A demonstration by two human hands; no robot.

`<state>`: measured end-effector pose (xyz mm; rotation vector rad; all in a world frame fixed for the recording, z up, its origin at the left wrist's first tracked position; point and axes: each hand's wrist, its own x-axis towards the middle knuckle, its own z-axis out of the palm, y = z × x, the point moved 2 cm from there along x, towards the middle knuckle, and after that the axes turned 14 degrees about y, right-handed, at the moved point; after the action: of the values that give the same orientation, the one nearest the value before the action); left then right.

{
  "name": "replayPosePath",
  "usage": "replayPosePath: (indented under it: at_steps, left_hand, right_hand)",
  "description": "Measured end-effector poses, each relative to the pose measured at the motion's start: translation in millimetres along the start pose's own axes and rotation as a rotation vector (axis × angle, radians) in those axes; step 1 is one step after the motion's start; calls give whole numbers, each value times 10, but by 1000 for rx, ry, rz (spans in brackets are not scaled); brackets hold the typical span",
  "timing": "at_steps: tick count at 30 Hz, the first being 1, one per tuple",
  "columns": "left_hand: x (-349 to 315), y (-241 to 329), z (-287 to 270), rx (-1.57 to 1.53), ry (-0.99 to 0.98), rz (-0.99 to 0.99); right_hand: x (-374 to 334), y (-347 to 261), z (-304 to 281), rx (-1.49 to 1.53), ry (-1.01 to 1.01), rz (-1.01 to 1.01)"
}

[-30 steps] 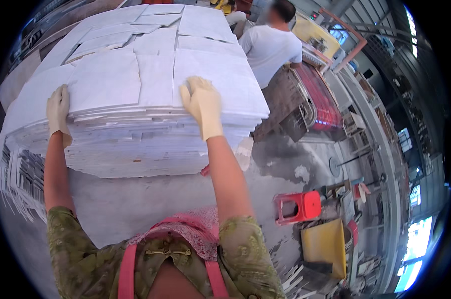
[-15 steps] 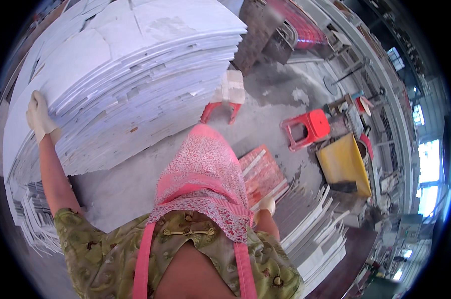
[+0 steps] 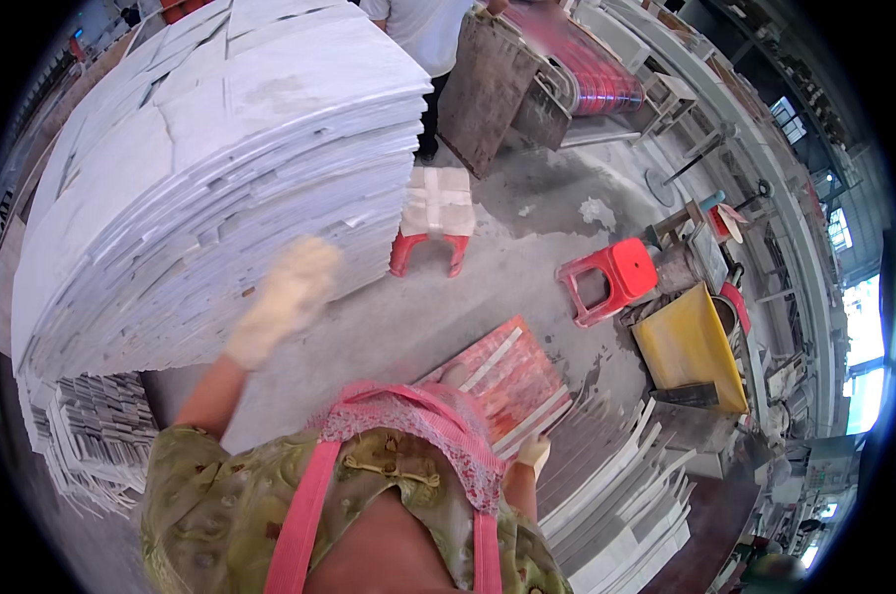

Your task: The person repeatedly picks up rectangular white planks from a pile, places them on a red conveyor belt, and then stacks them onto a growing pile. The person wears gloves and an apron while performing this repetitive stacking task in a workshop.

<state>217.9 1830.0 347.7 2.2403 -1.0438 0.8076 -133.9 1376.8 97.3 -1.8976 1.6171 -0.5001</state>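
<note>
My left hand (image 3: 290, 297), in a pale glove, is in mid-air in front of a tall stack of thin white slabs (image 3: 299, 79). Motion smears its fingers, and I see nothing held in it. My right hand (image 3: 534, 452), gloved too, is low at the near edge of a red, scuffed board (image 3: 512, 381). Two narrow white strips lie across that board, and the nearer strip (image 3: 532, 424) is right by this hand. Its fingers are too small and partly hidden to show whether they grip it. Beside it lies a pile of long white strips (image 3: 616, 505).
A red stool (image 3: 611, 280) stands to the right, near a yellow sheet-like panel (image 3: 691, 346). Another red stool with a pale padded top (image 3: 438, 201) stands by the slab stack. Beyond it a person in a white shirt (image 3: 418, 35) stands near a conveyor-like machine (image 3: 606, 84). Small stacked pieces (image 3: 101, 421) sit lower left.
My left hand has come off the slab stack's left edge and swung right and nearer. My right hand remains by the red board. A person has come into view behind the stack.
</note>
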Motion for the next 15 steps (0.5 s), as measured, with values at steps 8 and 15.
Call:
replayPosePath:
  at_steps: [8,15]
  left_hand:
    - [-572,329,2691,5,-428,-666]
    - [-333,242,2944,-3,-408,-945]
  right_hand:
    - [945,-398,406,359,-87,25]
    - [1020,309,224,-17,-240,389]
